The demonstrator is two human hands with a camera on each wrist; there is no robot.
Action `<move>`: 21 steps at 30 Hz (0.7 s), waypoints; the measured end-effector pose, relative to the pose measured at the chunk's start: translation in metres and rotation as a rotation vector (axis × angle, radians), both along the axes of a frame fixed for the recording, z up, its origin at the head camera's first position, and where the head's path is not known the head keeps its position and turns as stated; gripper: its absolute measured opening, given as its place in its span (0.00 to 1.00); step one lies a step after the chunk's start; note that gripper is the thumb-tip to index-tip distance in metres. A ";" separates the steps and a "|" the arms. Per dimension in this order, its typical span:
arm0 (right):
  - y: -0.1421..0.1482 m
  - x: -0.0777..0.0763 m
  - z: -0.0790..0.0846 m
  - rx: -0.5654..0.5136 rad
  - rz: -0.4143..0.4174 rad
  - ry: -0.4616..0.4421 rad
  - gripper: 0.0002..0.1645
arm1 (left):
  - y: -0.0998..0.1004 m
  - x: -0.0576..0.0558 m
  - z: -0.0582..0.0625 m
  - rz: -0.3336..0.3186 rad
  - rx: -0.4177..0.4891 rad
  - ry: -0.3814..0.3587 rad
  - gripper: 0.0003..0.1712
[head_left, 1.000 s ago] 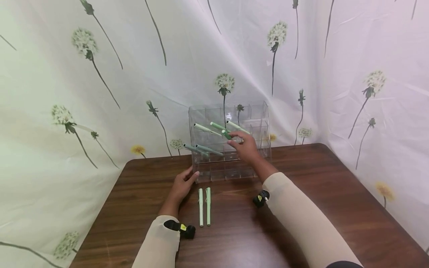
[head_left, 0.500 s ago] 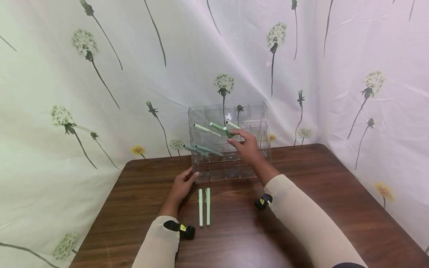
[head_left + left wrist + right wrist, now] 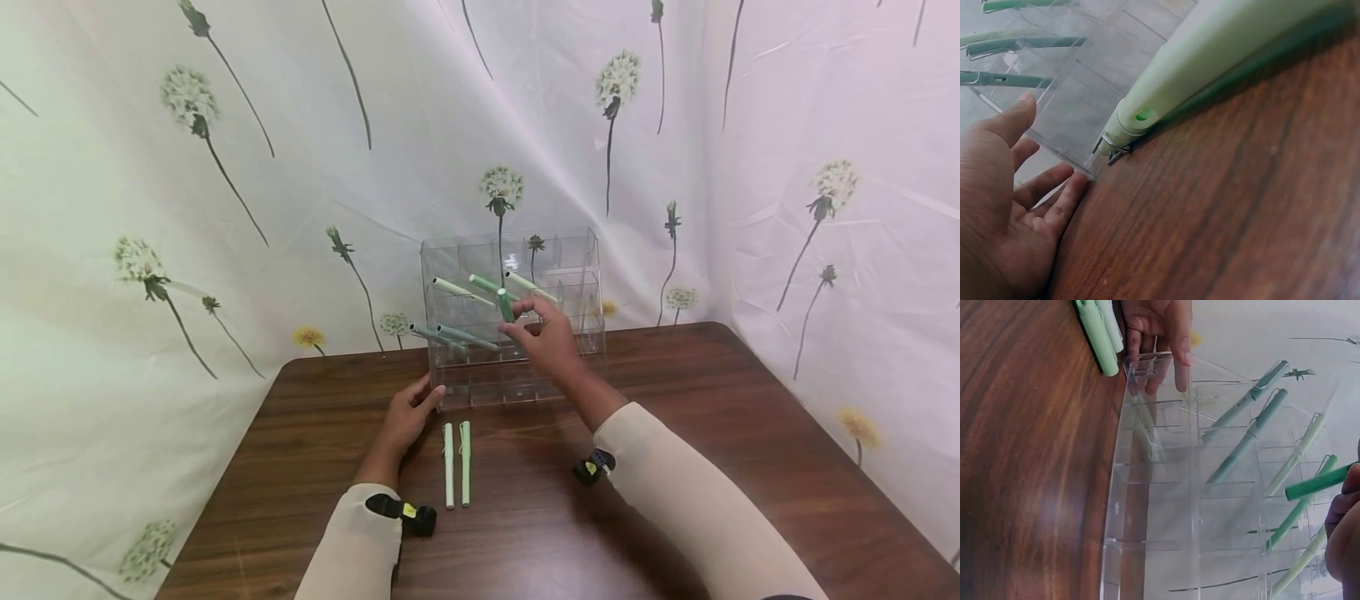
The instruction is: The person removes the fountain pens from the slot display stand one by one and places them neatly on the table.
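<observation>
A clear acrylic pen organizer [image 3: 487, 398] with stepped compartments stands on the table. My left hand [image 3: 407, 415] grips its lower left corner, the thumb [image 3: 1017, 115] on one side of the panel and the fingers on the other. My right hand [image 3: 551, 335] pinches a dark green pen [image 3: 505, 305] between thumb and fingertips, in front of the upper tiers. Two teal pens [image 3: 467, 337] lean in a lower tier. Above them lean a pale green pen [image 3: 454, 287], a green pen [image 3: 1304, 515] and a light cream-green pen [image 3: 529, 285].
Two capped pens, one whitish [image 3: 449, 467] and one light green [image 3: 466, 464], lie side by side on the brown wooden table [image 3: 315, 433] before the organizer. A white curtain [image 3: 300, 150] with dandelion prints hangs behind and beside the table.
My right hand has dipped slightly and the dark green pen has swung from a slant to nearly upright. The left hand and the organizer have stayed in place.
</observation>
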State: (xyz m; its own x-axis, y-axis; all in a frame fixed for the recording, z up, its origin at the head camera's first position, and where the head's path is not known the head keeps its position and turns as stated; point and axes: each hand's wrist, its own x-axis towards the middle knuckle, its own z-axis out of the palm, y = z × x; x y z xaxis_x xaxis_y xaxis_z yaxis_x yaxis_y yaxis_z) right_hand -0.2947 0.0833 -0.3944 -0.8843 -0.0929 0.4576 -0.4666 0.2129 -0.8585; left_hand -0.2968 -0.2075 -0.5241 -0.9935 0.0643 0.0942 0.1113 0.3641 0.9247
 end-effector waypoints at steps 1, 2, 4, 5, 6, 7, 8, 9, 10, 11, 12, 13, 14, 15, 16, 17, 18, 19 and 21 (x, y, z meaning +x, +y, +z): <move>0.000 0.000 -0.001 -0.004 0.004 0.002 0.18 | 0.000 0.000 0.000 0.000 -0.001 0.000 0.41; 0.000 0.001 -0.002 -0.007 0.008 0.002 0.20 | 0.000 0.000 0.000 0.000 0.000 0.000 0.41; 0.000 0.002 -0.004 -0.011 0.025 0.002 0.26 | 0.000 0.000 0.000 -0.001 0.000 0.000 0.41; 0.000 0.003 -0.005 -0.014 0.040 0.005 0.30 | 0.000 -0.001 0.000 -0.001 -0.001 -0.001 0.41; 0.000 0.004 -0.006 -0.018 0.058 0.010 0.34 | 0.000 -0.001 0.000 -0.002 0.002 -0.001 0.41; 0.001 0.005 -0.008 -0.023 0.079 0.008 0.38 | 0.001 -0.001 -0.001 -0.003 0.001 0.000 0.41; 0.001 0.006 -0.009 -0.023 0.096 0.005 0.42 | 0.000 -0.001 -0.001 -0.004 0.002 0.001 0.41; 0.001 0.007 -0.010 -0.020 0.113 0.002 0.46 | 0.001 -0.001 -0.001 -0.005 0.002 0.001 0.41; 0.000 0.008 -0.012 -0.015 0.125 -0.001 0.49 | 0.000 -0.001 -0.001 -0.005 0.003 0.002 0.41; 0.000 0.009 -0.013 -0.009 0.136 -0.006 0.52 | 0.000 -0.001 -0.001 -0.006 0.002 0.003 0.41; 0.000 0.011 -0.015 -0.001 0.144 -0.013 0.54 | 0.000 -0.001 -0.001 -0.006 0.001 0.002 0.41; 0.000 0.012 -0.016 0.010 0.149 -0.020 0.55 | 0.000 -0.001 -0.001 -0.005 -0.001 0.002 0.41; 0.000 0.013 -0.017 0.027 0.151 -0.019 0.56 | 0.000 -0.001 -0.001 -0.005 -0.004 0.001 0.41; 0.000 0.014 -0.019 0.038 0.158 -0.018 0.56 | 0.000 -0.001 -0.001 -0.005 -0.007 0.001 0.40; 0.000 0.015 -0.020 0.049 0.163 -0.017 0.56 | 0.000 -0.001 -0.002 -0.004 -0.009 0.001 0.41; -0.001 0.016 -0.021 0.057 0.175 -0.015 0.56 | 0.000 -0.001 -0.001 -0.002 -0.012 -0.001 0.41; -0.001 0.017 -0.022 0.065 0.184 -0.011 0.56 | 0.000 -0.001 -0.002 -0.001 -0.015 -0.001 0.41; -0.001 0.019 -0.023 0.076 0.195 -0.008 0.55 | 0.000 -0.001 -0.002 0.000 -0.016 -0.001 0.41; -0.001 0.022 -0.023 0.098 0.210 -0.005 0.52 | 0.000 -0.001 -0.002 0.002 -0.016 -0.001 0.41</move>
